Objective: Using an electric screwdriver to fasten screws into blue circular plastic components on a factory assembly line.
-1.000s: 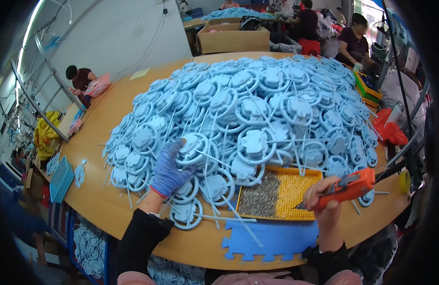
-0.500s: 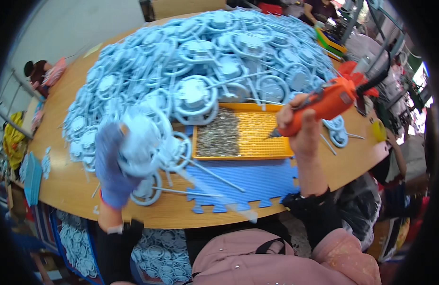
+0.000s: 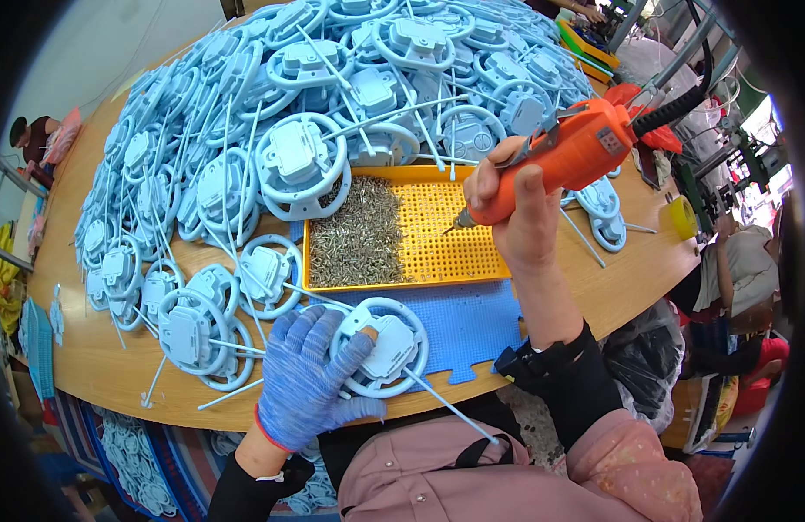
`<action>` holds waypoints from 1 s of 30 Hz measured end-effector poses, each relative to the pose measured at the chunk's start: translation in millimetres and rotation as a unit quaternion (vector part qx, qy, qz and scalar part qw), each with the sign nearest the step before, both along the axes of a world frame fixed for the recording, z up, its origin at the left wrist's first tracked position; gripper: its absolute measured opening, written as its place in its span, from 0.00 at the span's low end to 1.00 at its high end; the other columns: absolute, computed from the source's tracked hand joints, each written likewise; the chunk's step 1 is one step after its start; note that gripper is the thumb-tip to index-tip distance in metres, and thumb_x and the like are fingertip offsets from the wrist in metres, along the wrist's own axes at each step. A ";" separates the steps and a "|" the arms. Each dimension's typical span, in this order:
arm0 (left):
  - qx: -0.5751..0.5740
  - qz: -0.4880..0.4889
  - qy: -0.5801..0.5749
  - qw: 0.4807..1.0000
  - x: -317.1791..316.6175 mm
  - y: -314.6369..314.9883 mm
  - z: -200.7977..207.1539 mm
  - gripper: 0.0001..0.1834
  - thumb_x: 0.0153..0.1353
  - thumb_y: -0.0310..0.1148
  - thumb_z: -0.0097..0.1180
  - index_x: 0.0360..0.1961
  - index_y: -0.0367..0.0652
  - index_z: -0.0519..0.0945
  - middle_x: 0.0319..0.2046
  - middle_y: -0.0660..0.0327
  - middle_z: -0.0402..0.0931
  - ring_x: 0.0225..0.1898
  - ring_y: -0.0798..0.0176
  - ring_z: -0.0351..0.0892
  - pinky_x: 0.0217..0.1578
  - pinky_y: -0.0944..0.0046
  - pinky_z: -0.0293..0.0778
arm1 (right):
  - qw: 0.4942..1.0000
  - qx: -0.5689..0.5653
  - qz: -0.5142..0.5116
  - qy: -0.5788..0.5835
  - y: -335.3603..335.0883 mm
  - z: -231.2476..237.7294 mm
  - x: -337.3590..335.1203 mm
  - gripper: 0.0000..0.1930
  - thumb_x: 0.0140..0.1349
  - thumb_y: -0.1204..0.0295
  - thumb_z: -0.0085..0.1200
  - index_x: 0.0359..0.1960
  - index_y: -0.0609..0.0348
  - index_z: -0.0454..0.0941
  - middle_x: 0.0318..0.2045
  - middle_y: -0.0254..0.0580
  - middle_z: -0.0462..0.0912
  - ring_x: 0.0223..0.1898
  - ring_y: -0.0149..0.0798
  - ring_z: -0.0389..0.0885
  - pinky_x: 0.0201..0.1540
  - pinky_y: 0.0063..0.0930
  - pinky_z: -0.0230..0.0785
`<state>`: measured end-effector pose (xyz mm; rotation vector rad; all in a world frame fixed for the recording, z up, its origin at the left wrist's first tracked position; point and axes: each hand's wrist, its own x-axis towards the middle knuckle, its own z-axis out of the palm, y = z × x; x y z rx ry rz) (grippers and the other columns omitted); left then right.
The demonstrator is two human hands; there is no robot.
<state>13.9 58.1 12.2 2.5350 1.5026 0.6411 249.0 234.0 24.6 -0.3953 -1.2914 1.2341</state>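
My left hand [image 3: 307, 378], in a blue knitted glove, grips a light-blue plastic ring part [image 3: 392, 346] by its left side at the table's front edge. The part has a boxy centre and a long thin rod pointing toward me. My bare right hand [image 3: 526, 222] is wrapped round an orange electric screwdriver [image 3: 563, 161]. Its bit points down-left above a yellow tray [image 3: 446, 283] with a perforated bottom, apparently without touching it. Small metal screws [image 3: 355, 230] cover the tray's left half; a few are scattered over the holes on the right.
A large heap of similar ring parts [image 3: 302, 152] fills the table's far and left sides. Beneath the tray lies a blue foam mat [image 3: 481, 324]. Two or so parts [image 3: 601, 204] and a yellow tape roll [image 3: 679, 217] sit at right. Other people are at work farther off.
My left hand has brought a ring part from the left side, near the heap, to the front edge over the mat. The screwdriver stays above the tray. The whole view has shifted slightly.
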 end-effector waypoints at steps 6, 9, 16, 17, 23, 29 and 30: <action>0.032 0.131 -0.028 0.991 20.4 -15.2 2.0 0.44 0.44 0.66 0.61 0.50 0.36 0.73 0.45 0.48 0.72 0.52 0.40 0.68 0.56 0.41 0.57 | 1.000 0.001 0.000 0.002 5.2 -0.7 -4.1 0.23 0.59 0.48 0.58 0.38 0.55 0.70 0.23 0.35 0.74 0.23 0.32 0.71 0.30 0.27 0.64; 0.001 0.118 -0.027 0.993 32.9 -6.8 0.1 0.43 0.43 0.62 0.63 0.50 0.37 0.73 0.44 0.50 0.73 0.52 0.40 0.68 0.57 0.41 0.56 | 0.999 0.007 0.009 0.051 6.3 -1.8 -6.4 0.17 0.61 0.59 0.60 0.35 0.59 0.70 0.21 0.35 0.74 0.22 0.30 0.74 0.26 0.24 0.68; 0.023 0.144 0.027 0.989 62.4 3.7 -8.0 0.35 0.47 0.56 0.61 0.49 0.40 0.78 0.43 0.51 0.77 0.49 0.45 0.72 0.58 0.37 0.56 | 0.999 0.020 0.023 0.042 6.2 -2.5 -9.7 0.15 0.62 0.60 0.58 0.34 0.59 0.70 0.21 0.35 0.74 0.21 0.30 0.74 0.25 0.22 0.68; 0.017 0.141 0.024 0.990 63.3 3.4 -6.4 0.34 0.47 0.56 0.61 0.49 0.39 0.78 0.44 0.51 0.77 0.50 0.45 0.72 0.57 0.37 0.56 | 1.000 0.010 0.018 0.013 5.0 -2.0 -9.7 0.18 0.61 0.55 0.58 0.36 0.57 0.70 0.22 0.35 0.74 0.23 0.31 0.73 0.28 0.26 0.67; 0.030 0.150 0.007 0.988 63.8 -2.2 -11.0 0.34 0.47 0.54 0.62 0.49 0.38 0.78 0.44 0.51 0.77 0.49 0.47 0.72 0.58 0.38 0.55 | 1.000 -0.003 0.000 -0.006 2.8 -2.9 -4.2 0.21 0.60 0.51 0.58 0.38 0.55 0.71 0.22 0.36 0.74 0.24 0.33 0.72 0.31 0.30 0.66; 0.043 0.156 0.010 0.987 64.0 -3.7 -9.1 0.35 0.47 0.56 0.61 0.49 0.37 0.78 0.45 0.51 0.77 0.51 0.47 0.72 0.59 0.40 0.55 | 1.000 0.000 -0.006 0.013 3.1 -0.9 -9.7 0.20 0.59 0.52 0.60 0.36 0.56 0.71 0.21 0.36 0.74 0.23 0.32 0.73 0.30 0.29 0.67; 0.040 0.151 0.005 0.988 63.9 -3.2 -8.6 0.36 0.47 0.56 0.61 0.49 0.38 0.78 0.45 0.51 0.77 0.51 0.47 0.72 0.59 0.40 0.55 | 1.000 0.004 -0.005 0.005 2.8 -0.4 -9.4 0.20 0.59 0.53 0.60 0.36 0.56 0.71 0.22 0.36 0.74 0.23 0.32 0.73 0.29 0.28 0.67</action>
